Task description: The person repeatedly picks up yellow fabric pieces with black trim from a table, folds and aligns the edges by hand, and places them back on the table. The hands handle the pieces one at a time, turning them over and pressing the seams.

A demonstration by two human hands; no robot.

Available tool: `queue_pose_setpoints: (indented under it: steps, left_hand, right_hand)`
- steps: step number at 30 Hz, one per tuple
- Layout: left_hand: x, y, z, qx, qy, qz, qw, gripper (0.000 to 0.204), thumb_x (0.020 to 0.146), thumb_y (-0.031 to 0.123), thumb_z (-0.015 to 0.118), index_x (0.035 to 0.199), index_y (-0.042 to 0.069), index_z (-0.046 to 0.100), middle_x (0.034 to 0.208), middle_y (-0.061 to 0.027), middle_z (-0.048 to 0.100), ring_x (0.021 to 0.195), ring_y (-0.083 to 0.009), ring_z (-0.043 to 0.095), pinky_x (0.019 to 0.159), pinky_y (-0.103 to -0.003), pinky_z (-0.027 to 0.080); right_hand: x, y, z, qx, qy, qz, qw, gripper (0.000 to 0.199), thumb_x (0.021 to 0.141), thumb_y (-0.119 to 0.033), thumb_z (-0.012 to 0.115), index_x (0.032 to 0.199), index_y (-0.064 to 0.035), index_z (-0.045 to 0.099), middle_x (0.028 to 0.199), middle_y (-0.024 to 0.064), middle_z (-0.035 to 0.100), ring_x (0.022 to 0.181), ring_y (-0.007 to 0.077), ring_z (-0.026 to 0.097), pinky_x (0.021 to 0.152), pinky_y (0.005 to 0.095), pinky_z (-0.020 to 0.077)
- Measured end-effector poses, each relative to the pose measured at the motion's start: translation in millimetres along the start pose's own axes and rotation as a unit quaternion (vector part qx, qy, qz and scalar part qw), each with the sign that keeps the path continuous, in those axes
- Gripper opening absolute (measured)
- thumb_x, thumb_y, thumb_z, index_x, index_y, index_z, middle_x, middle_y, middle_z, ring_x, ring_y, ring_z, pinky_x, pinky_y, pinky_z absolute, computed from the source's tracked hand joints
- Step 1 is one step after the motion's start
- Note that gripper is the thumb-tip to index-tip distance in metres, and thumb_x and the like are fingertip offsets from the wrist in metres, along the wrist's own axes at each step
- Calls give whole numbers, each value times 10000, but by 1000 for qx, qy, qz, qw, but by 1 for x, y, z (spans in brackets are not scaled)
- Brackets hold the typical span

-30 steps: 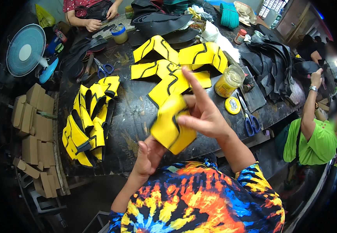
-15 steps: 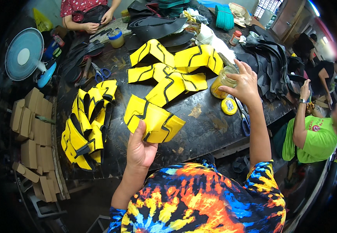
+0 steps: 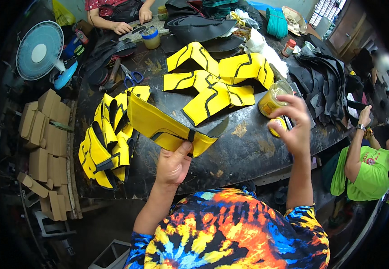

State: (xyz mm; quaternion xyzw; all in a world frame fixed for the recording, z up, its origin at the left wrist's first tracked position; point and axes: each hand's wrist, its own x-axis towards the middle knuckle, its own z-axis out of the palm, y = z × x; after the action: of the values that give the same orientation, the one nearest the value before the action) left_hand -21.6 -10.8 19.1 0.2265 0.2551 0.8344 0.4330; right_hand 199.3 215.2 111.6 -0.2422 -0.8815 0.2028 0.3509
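Note:
My left hand point(image 3: 174, 167) pinches a folded yellow piece point(image 3: 158, 125) with black trim by its near edge, thumb in front. The piece is tilted up off the table, and a dark face shows at its right end. My right hand point(image 3: 295, 123) hangs near a glass jar point(image 3: 270, 104) of yellowish stuff, fingers bent and thumb apart, with nothing visible in them. Partly behind that hand lies a yellow lid point(image 3: 276, 127). Several more folded yellow pieces point(image 3: 217, 101) stand spread out beyond, and a stack of yellow pieces point(image 3: 96, 154) lies at the left.
Blue-handled scissors point(image 3: 132, 77) and a jar with a blue band point(image 3: 150, 38) lie farther back on the dark table point(image 3: 221, 157). Black sheets point(image 3: 318, 83) are piled at right. A fan point(image 3: 39, 50) and cardboard boxes point(image 3: 46, 130) flank the left. Two co-workers sit nearby.
The yellow piece in my left hand has been turned and tipped up, so its dark face shows. My right hand has drawn back from the jar's mouth toward me, its fingers more bent.

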Motion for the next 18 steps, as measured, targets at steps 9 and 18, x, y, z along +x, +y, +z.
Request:
queue_pose_setpoints:
  steps: [9, 18]
  left_hand:
    - [-9, -1, 5, 44, -18, 21, 999, 363, 972, -4, 660, 1324, 83, 639, 1314, -69, 669, 1242, -199, 611, 1089, -408, 463]
    - [-6, -2, 8, 72, -26, 14, 997, 412, 991, 18, 643, 1393, 86, 589, 1387, -61, 632, 1292, -195, 588, 1105, -401, 456]
  right_hand:
    - [11, -77, 87, 325, -186, -42, 926, 446, 802, -197, 829, 1222, -86, 730, 1529, 201, 476, 1487, 351, 374, 1212, 463, 278]
    - [14, -78, 89, 500, -184, 73, 843, 246, 794, -43, 805, 1034, -70, 759, 1460, 155, 554, 1431, 279, 447, 1170, 406, 329]
